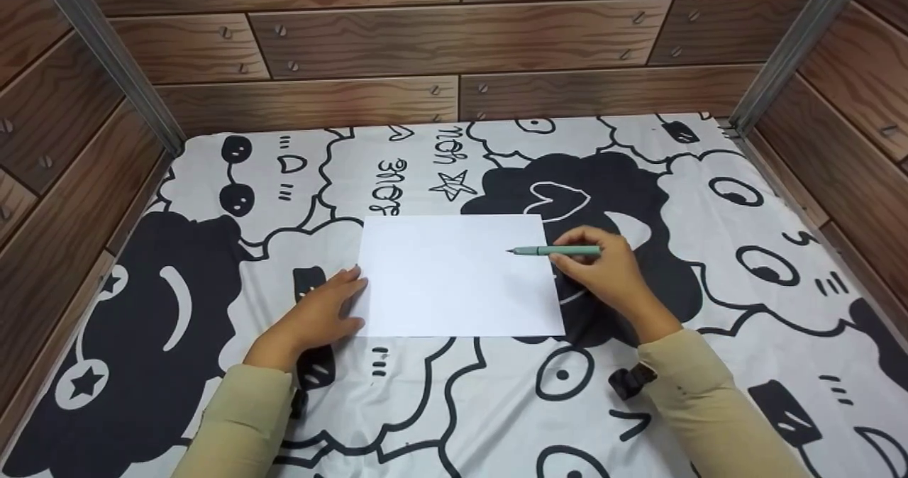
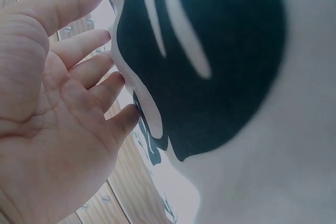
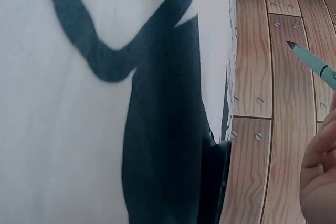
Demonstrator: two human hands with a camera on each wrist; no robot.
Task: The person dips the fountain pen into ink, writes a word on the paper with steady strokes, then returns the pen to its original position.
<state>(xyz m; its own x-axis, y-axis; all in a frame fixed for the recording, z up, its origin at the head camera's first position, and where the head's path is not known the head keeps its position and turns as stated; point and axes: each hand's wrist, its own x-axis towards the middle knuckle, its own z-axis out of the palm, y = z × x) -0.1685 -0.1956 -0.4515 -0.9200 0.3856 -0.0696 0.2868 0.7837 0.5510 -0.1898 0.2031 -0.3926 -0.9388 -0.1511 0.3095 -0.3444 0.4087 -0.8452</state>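
Note:
A blank white sheet of paper lies on the patterned cloth, in the middle of the head view. My left hand rests at the sheet's left edge, fingers spread and fairly straight; the left wrist view shows its palm and fingers holding nothing. Over the right part of the sheet, my right hand pinches a green pen between thumb and fingers. The pen's dark tip points left and seems to hover above the paper. In the right wrist view the pen shows at the right edge, with part of the hand.
A black-and-white cartoon cloth covers the table. Wood-plank-patterned walls stand at the back and both sides, with grey metal posts at the back corners. Dark straps sit at the wrists.

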